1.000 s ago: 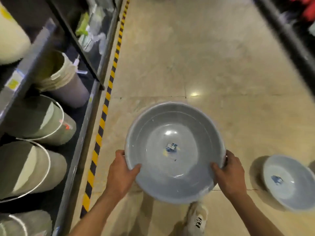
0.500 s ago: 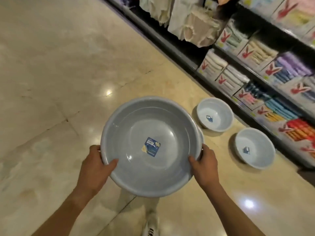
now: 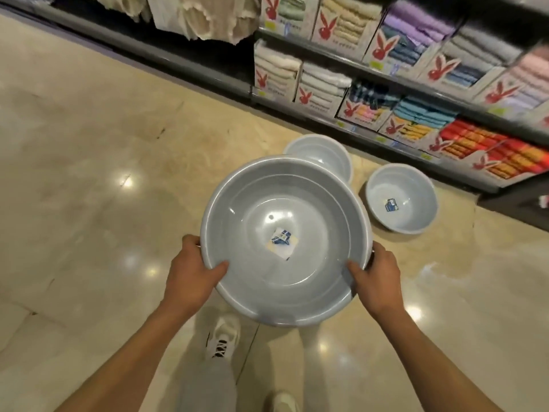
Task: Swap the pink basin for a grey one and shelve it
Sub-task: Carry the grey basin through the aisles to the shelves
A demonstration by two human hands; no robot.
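Note:
I hold a large grey basin [image 3: 285, 203] level in front of me, a blue and white label stuck to its bottom. My left hand [image 3: 191, 270] grips its near-left rim and my right hand [image 3: 375, 276] grips its near-right rim, thumbs inside. Two smaller pale grey basins stand on the floor beyond it: one [image 3: 322, 151] partly hidden behind the held basin, the other [image 3: 401, 200] to the right, with a label inside. No pink basin is in view.
A dark shelf unit [image 3: 371, 72] runs across the top right, packed with boxed folded towels in many colours. Cream cloths [image 3: 205, 19] hang at the top. The glossy beige tile floor [image 3: 89, 173] stretches to the left. My white shoes [image 3: 222, 337] show below the basin.
The view has swung from the bucket shelves on the left to the towel shelves. The two floor basins are now closer, straight ahead. Both hands keep the same hold on the grey basin.

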